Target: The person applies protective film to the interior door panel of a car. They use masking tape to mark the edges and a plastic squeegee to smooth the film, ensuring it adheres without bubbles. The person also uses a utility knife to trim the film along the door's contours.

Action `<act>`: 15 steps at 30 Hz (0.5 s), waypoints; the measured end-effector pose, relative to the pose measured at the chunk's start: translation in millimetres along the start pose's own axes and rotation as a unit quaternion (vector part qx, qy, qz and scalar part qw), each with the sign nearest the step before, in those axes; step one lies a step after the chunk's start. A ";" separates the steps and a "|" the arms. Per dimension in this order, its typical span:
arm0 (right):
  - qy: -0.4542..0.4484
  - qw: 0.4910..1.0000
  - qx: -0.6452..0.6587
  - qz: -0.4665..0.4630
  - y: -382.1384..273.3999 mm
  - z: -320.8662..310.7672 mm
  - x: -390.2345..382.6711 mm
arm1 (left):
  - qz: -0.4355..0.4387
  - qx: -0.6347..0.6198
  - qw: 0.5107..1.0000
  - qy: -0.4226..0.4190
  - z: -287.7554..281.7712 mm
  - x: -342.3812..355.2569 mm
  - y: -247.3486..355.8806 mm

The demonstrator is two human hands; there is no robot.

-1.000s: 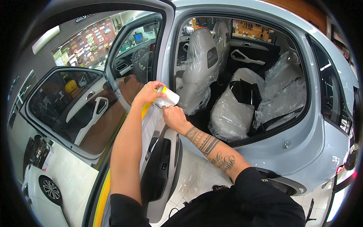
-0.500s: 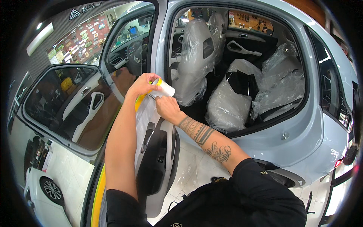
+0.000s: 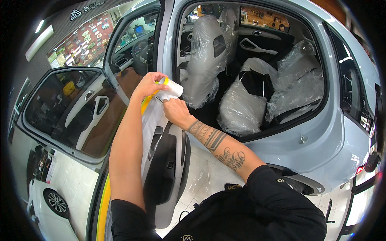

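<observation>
My left hand [image 3: 151,85] grips a white roll [image 3: 173,89] with a yellow band at its near end, above the top edge of an open rear door. Just below it, my tattooed right arm ends in my right hand [image 3: 175,111], fingers curled at the roll's underside; what they pinch is hidden. Yellow tape [image 3: 145,105] runs along that door edge, with thin white sheeting [image 3: 152,114] hanging from it over the dark and grey door trim [image 3: 167,176].
The pale blue car body [image 3: 341,148] frames a rear opening with plastic-wrapped seats [image 3: 241,112]. An open front door [image 3: 72,104] stands left. Behind it are a board of small items [image 3: 88,40] and a white car [image 3: 44,213] at lower left.
The whole view has shifted, so the car sits higher and slightly left in frame. Both hands and the roll have moved slightly up along the door edge, keeping their grip.
</observation>
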State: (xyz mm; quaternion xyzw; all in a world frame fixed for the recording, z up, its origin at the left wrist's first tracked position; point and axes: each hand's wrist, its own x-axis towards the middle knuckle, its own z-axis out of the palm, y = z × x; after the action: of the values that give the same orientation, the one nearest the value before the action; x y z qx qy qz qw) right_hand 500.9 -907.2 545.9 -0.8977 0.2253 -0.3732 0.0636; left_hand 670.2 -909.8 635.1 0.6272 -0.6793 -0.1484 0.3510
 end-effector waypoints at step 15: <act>0.008 1.000 -0.002 0.010 0.5 -3.3 -5.8 | 0.001 -0.014 1.000 0.018 0.2 -0.8 3.7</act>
State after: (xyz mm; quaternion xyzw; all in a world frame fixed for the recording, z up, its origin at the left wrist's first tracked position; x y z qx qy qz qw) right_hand 494.7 -904.9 544.4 -0.8925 0.2351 -0.3796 0.0637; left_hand 667.3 -908.5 637.1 0.6242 -0.6713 -0.1467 0.3718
